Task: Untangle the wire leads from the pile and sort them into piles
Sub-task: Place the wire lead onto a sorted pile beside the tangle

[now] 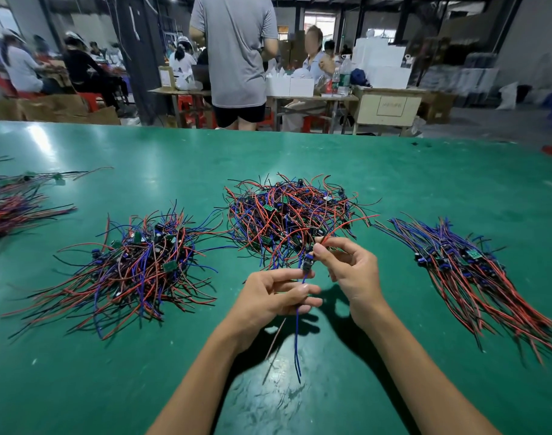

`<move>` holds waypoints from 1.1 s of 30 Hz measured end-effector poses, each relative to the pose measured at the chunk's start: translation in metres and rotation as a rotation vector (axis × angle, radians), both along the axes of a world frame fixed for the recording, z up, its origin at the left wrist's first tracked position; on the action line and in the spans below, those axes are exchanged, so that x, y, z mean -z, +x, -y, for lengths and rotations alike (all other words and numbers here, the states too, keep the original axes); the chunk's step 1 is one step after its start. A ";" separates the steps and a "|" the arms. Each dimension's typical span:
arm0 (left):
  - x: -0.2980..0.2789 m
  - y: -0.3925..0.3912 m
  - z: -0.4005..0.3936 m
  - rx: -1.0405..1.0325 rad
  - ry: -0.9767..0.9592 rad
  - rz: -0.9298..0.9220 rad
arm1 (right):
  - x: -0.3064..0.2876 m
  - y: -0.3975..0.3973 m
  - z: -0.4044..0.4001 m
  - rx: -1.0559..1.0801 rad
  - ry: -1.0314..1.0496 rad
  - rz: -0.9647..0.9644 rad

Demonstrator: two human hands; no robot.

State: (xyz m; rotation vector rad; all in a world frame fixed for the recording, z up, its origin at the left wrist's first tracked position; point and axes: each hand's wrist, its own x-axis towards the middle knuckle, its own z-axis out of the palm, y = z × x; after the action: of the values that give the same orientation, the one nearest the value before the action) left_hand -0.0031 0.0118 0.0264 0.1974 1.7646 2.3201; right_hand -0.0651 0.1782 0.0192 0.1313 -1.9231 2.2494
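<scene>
Green table [394, 189], glossy, with pale glare patches. The tangled pile [287, 221] is red, blue and black, dotted with small green boards. Same red-blue-black mix in the left pile [136, 265] and the combed right pile [475, 277]. The held lead [298, 324] trails blue, with possibly a brownish-red strand beside it.
</scene>
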 end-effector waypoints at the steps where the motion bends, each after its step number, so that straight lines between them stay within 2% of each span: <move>1: 0.000 0.000 0.000 0.004 -0.005 0.006 | 0.000 0.000 0.000 -0.004 -0.002 -0.003; 13: 0.004 -0.003 0.002 0.188 0.059 0.030 | 0.003 -0.004 -0.004 0.001 0.033 0.015; 17: 0.007 -0.004 0.003 0.183 -0.004 0.004 | 0.003 -0.003 -0.003 0.024 0.084 -0.043; 22: 0.004 -0.003 0.003 0.188 -0.019 0.037 | -0.004 -0.003 -0.004 0.094 0.012 -0.108; 26: 0.003 -0.003 0.001 0.113 -0.025 0.074 | -0.004 -0.003 -0.006 0.053 -0.012 -0.086; 33: 0.005 -0.002 -0.004 -0.067 -0.106 0.008 | -0.005 0.000 -0.006 0.051 -0.012 -0.101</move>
State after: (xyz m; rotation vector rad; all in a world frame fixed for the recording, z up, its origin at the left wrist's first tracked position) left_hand -0.0054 0.0154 0.0211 0.1127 1.9122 2.2612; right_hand -0.0652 0.1839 0.0243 0.1881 -1.8405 2.1771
